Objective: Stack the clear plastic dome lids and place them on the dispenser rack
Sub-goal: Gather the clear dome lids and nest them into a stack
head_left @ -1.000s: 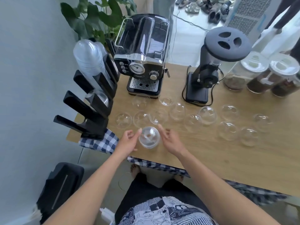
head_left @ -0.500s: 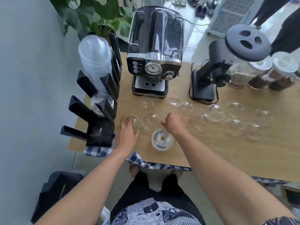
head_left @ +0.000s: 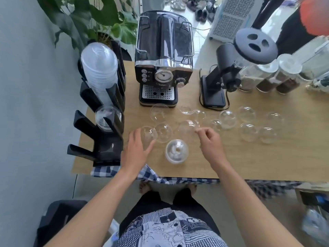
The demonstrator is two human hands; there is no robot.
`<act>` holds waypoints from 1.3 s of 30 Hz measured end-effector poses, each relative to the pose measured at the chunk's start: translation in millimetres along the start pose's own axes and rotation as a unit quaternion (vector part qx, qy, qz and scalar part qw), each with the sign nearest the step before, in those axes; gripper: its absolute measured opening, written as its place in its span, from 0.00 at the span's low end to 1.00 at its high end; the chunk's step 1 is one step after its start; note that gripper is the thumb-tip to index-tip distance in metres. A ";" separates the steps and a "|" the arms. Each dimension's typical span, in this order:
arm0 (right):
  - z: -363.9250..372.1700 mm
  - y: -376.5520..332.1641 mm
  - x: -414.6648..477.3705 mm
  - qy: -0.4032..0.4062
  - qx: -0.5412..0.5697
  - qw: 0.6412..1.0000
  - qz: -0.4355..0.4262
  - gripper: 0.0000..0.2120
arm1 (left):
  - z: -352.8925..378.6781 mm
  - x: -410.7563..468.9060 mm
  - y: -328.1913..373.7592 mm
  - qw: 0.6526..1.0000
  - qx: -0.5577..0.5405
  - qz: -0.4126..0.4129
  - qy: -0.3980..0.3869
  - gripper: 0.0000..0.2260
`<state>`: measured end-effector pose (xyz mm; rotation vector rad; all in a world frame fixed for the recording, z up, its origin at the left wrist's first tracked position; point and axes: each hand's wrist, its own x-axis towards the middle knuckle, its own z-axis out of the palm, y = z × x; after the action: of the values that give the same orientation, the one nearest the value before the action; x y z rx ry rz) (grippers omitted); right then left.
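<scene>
Several clear dome lids [head_left: 227, 119] lie scattered on the wooden table [head_left: 249, 163] in front of the coffee machine. A short stack of dome lids [head_left: 177, 151] stands free near the front edge, between my hands. My left hand [head_left: 136, 150] cups a single dome lid [head_left: 149, 134] between thumb and fingers. With fingers curled, my right hand [head_left: 211, 140] pinches the rim of another dome lid [head_left: 187, 128]. The black dispenser rack [head_left: 106, 154] stands at the table's left end, with a tall lid stack [head_left: 99, 68] in an upper slot and a small lid stack [head_left: 106, 116] lower down.
A black espresso machine [head_left: 163, 59] and a grinder [head_left: 224, 77] stand at the back, with glass jars [head_left: 284, 75] to the right. A potted plant [head_left: 92, 20] is behind the rack. A checked cloth [head_left: 149, 175] hangs off the front edge.
Both hands let go of the short stack, which now stands alone. My left hand went left to a single lid and my right hand to a lid just behind the stack.
</scene>
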<state>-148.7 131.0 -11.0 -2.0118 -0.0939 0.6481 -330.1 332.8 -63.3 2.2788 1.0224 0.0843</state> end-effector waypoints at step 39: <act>28.8 73.4 -26.0 -0.144 -0.017 0.989 0.024 0.22 | 60.8 -30.1 22.5 0.977 -0.118 0.099 -0.149 0.43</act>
<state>-199.2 107.6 -72.5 -1.9449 -0.2317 0.9715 -318.1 269.1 -93.2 2.0909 0.5956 -0.0509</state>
